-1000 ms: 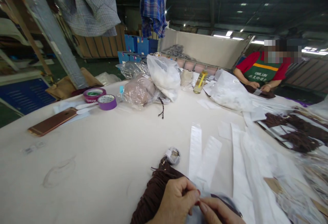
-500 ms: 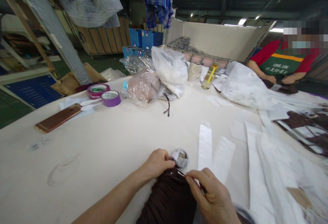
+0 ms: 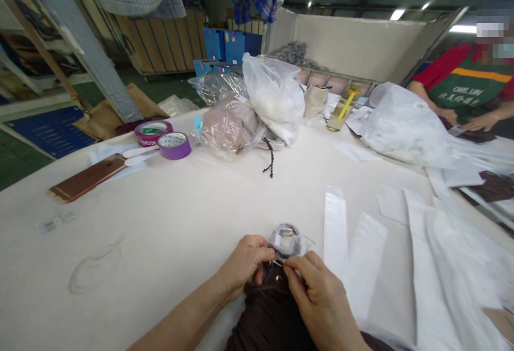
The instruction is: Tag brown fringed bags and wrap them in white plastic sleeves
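Observation:
A dark brown gathered fabric item (image 3: 273,313), which looks like a bag, lies at the table's near edge with small gold-coloured metal fittings at its top. Just beyond that top is a metal piece wrapped in clear plastic (image 3: 287,239). My left hand (image 3: 251,260) is closed on the upper edge of the brown fabric, thumb beside the wrapped piece. From the right, my right hand (image 3: 317,292) pinches a thin dark cord close to the fittings. Its fingertips are near those of the left hand. The lower part of the fabric runs out of view.
White strips (image 3: 335,228) and plastic sheets (image 3: 437,276) lie to the right. Tape rolls (image 3: 174,146) and a phone (image 3: 86,178) are at the left. Across the back stand stuffed plastic bags (image 3: 271,94) and a bottle (image 3: 341,110). A co-worker (image 3: 466,89) handles brown material at far right.
My hands were together lower down over the fabric. The left hand moved to its top edge, and the right followed to the cord there. The view has turned slightly right and down.

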The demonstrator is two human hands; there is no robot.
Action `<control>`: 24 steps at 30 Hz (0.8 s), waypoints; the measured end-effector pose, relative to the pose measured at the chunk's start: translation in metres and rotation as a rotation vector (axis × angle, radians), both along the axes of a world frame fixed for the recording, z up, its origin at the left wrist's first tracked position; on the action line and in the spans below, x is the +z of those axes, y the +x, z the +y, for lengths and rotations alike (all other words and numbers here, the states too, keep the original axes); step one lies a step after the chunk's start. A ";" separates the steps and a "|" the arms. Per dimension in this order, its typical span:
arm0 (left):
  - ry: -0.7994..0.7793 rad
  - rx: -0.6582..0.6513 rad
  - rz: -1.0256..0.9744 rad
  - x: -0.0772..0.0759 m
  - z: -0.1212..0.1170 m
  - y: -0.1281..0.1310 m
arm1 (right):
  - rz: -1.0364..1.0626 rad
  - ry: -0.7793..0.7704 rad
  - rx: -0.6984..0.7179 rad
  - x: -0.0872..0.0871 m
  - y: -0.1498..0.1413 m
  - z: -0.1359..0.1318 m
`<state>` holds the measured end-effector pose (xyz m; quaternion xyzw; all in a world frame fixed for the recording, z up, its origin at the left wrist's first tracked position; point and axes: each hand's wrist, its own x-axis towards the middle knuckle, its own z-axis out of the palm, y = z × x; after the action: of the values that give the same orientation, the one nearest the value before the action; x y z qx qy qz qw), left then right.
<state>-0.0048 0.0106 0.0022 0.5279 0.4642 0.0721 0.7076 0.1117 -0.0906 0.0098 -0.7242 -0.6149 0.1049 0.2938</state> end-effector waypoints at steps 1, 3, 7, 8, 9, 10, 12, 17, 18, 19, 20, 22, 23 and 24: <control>-0.009 0.017 -0.018 0.000 0.000 0.000 | -0.011 -0.004 0.014 0.001 0.000 0.001; -0.019 0.042 -0.054 0.000 -0.001 0.000 | -0.032 -0.013 0.042 0.002 0.001 0.004; -0.033 0.047 -0.091 -0.002 -0.001 0.000 | -0.071 -0.023 0.100 0.006 0.003 0.008; -0.038 0.050 -0.091 -0.003 -0.001 -0.001 | -0.081 -0.022 0.110 0.007 0.003 0.009; -0.041 0.057 -0.088 -0.003 -0.001 -0.001 | -0.091 -0.019 0.116 0.007 0.003 0.010; -0.047 0.063 -0.084 -0.003 -0.001 -0.001 | -0.102 -0.012 0.121 0.008 0.003 0.010; -0.054 0.073 -0.081 -0.004 -0.001 -0.001 | -0.124 0.011 0.128 0.009 0.002 0.011; -0.041 0.061 -0.075 -0.007 -0.001 0.000 | -0.140 0.030 0.132 0.009 -0.001 0.013; -0.034 0.057 -0.076 -0.008 -0.001 0.000 | -0.131 0.025 0.129 0.008 -0.001 0.014; -0.025 0.057 -0.078 -0.009 -0.001 0.000 | -0.122 0.023 0.123 0.007 -0.002 0.014; -0.019 0.056 -0.082 -0.010 -0.001 -0.001 | -0.111 0.023 0.114 0.005 -0.002 0.014; -0.011 0.050 -0.089 -0.013 -0.001 -0.001 | -0.088 0.030 0.095 0.002 -0.003 0.014; -0.009 0.045 -0.090 -0.014 0.000 -0.001 | -0.073 0.031 0.087 0.000 -0.004 0.013; -0.007 0.038 -0.090 -0.014 0.000 -0.001 | -0.054 0.028 0.083 -0.001 -0.004 0.013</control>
<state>-0.0057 0.0105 -0.0121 0.5124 0.4424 0.1075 0.7281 0.1079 -0.0776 0.0084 -0.6965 -0.6536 0.0889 0.2826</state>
